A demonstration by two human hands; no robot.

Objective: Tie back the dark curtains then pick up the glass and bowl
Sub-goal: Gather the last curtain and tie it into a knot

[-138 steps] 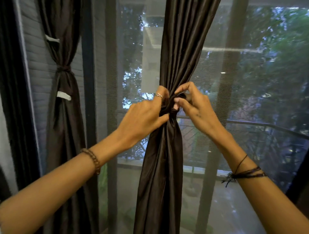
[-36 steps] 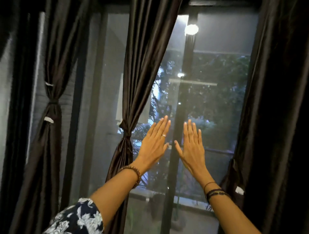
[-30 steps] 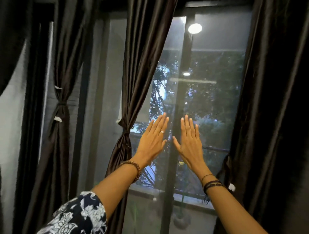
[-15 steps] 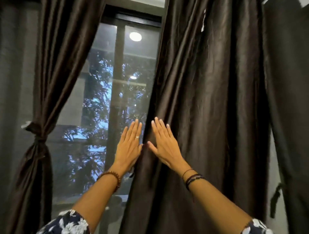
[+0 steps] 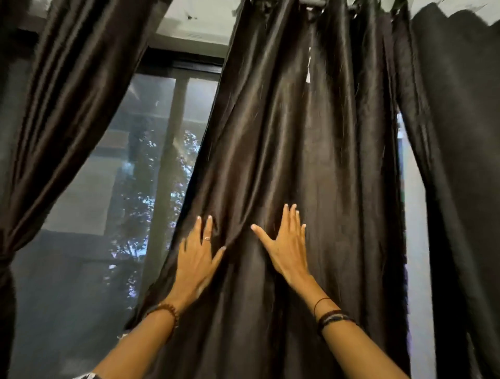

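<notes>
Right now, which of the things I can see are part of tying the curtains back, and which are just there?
Part of the job:
- loose dark curtain, hanging untied
- left hand and right hand, both flat on it
- tied curtain at the left, already gathered

Just there:
- window
- curtain rod
- bracelets

No glass or bowl is in view.

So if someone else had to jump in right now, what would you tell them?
Left hand: open, flat on the middle curtain.
Right hand: open, also flat on it.
Done: the curtain at far left is gathered and tied near its waist.
Left: the middle curtain hangs loose, untied; another dark curtain hangs at right. Gather and tie these, then fetch the glass and bowl, which are not in view.
</notes>
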